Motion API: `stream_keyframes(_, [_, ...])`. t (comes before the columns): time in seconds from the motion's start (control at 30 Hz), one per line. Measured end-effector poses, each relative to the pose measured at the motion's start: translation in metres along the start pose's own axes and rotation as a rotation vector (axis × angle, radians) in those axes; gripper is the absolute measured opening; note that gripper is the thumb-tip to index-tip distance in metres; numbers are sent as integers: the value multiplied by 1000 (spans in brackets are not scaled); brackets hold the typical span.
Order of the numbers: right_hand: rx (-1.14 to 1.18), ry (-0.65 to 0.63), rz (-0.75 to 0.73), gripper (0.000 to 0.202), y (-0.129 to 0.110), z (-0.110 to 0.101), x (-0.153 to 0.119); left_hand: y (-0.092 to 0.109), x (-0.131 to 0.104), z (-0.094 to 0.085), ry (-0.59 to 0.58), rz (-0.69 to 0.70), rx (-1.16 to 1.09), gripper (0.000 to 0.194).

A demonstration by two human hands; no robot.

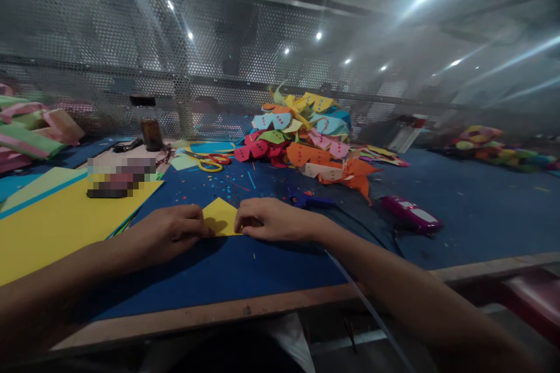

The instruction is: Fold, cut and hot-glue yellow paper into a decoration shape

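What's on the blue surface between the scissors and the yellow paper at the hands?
Not bare: the head view shows small coloured scraps, some of them blue, scattered between the scissors and the yellow paper.

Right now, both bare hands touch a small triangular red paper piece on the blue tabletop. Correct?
Not red: the head view shows a small triangular yellow paper piece. The bare left hand and right hand touch it, on the blue tabletop.
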State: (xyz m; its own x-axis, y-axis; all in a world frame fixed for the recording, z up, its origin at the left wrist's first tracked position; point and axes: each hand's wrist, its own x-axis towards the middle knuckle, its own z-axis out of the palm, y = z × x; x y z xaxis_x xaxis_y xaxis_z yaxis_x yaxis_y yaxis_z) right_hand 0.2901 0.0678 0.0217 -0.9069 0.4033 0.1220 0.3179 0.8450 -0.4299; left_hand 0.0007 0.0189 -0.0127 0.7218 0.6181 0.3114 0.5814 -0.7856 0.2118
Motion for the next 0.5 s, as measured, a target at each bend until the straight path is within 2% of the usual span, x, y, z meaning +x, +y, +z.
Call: stream_keyframes(0.5, [5, -65, 78, 13, 0, -10, -3, -2, 0, -1, -9, 0, -17, 32])
